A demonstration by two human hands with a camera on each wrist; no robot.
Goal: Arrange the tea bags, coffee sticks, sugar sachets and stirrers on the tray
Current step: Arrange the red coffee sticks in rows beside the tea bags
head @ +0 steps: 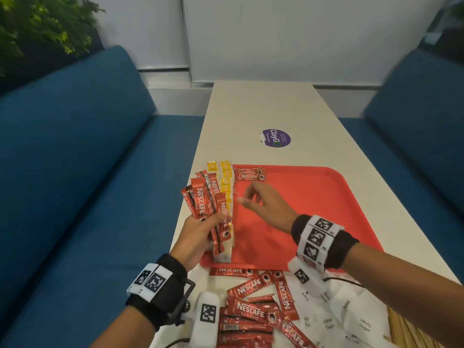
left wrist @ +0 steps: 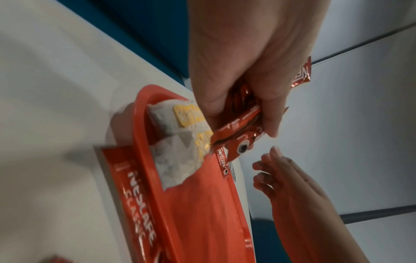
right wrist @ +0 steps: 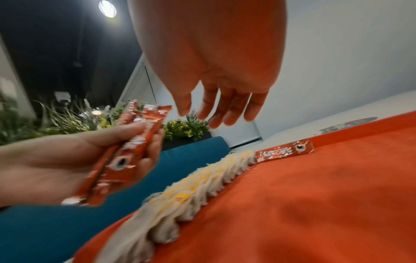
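Observation:
My left hand grips a fan of several red coffee sticks above the left rim of the red tray; the bunch also shows in the left wrist view. My right hand hovers over the tray with loose fingers and holds nothing. A row of white tea bags with yellow tags runs along the tray's left side. Two coffee sticks lie at the tray's far left corner.
More coffee sticks are heaped on the table in front of the tray. White sugar sachets lie to their right, wooden stirrers at the lower right. Blue sofas flank the white table.

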